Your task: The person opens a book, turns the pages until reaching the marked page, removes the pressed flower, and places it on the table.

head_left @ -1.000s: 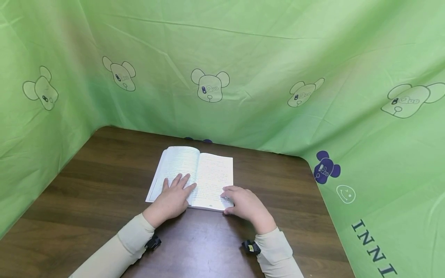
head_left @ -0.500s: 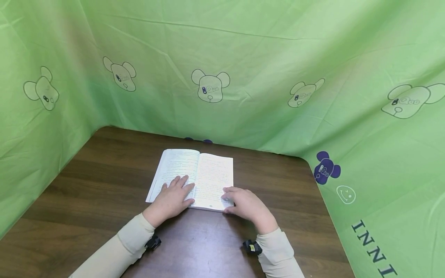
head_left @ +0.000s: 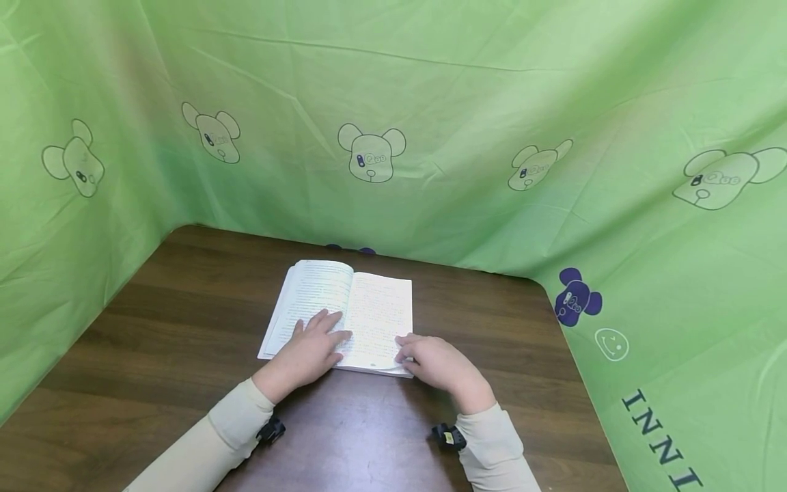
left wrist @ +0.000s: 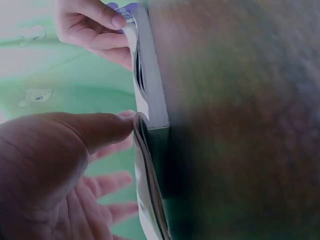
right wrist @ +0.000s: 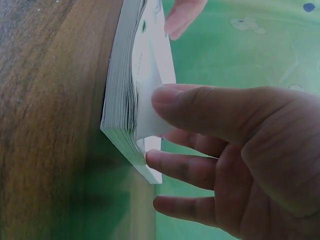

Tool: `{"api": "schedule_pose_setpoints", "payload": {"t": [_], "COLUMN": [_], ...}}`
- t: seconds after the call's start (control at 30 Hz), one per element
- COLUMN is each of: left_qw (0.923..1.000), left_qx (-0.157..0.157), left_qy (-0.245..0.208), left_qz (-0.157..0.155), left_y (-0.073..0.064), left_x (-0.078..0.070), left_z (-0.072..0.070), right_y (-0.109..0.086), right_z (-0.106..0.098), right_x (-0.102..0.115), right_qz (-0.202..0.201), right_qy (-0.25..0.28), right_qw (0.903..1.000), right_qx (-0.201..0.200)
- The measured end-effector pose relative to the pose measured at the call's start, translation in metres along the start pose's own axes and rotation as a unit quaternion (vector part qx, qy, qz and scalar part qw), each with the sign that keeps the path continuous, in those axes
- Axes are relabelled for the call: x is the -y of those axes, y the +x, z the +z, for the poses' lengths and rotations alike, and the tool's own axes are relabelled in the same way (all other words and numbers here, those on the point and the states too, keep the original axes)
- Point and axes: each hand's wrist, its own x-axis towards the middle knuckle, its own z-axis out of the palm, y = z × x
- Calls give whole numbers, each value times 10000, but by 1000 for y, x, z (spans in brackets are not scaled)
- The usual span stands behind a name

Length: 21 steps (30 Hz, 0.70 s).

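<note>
An open book (head_left: 382, 301) with printed pages lies on the wooden table in the head view. My left hand (head_left: 306, 355) rests flat over the lower left page near the spine, fingers spread. In the left wrist view its thumb (left wrist: 107, 127) touches the book's lower edge at the gutter. At the lower right corner, my right hand (head_left: 444, 367) pinches a page. The right wrist view shows that lifted page (right wrist: 148, 107) bent up between thumb and forefinger, away from the thick page stack (right wrist: 120, 100) below it. The other right fingers extend beside the book's side edge.
The dark wooden table (head_left: 160, 328) runs around the book on every side. Green cloth (head_left: 430, 82) with bear-head prints hangs behind the table and along both sides. Both wrists carry black straps, the right one (head_left: 449, 437) above a pale sleeve.
The right fingers have drawn in and lifted a page at the lower right corner. My left hand has shifted slightly toward the spine; the left pages flattened, then rose a little again.
</note>
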Motion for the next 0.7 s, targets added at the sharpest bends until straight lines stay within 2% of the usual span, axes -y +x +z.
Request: {"api": "schedule_pose_setpoints", "payload": {"t": [0.13, 0.37, 0.57, 0.7], "left_qw": [9997, 9991, 9994, 9997], "left_qx": [152, 373, 307, 210], "left_qy": [-67, -163, -98, -36], "left_qz": [201, 117, 94, 85], "left_y": [-2, -3, -3, -3], "left_x": [-1, 0, -1, -2], "left_z": [1, 3, 3, 2], "right_y": [1, 5, 7, 8], "right_z": [1, 4, 5, 4], "right_x": [0, -1, -1, 0], "right_qz": [-113, -271, -31, -25], "right_qy": [-18, -229, -547, -797], "right_qw": [9999, 9976, 9919, 9851], "right_qx": [-104, -589, -1142, -1522]}}
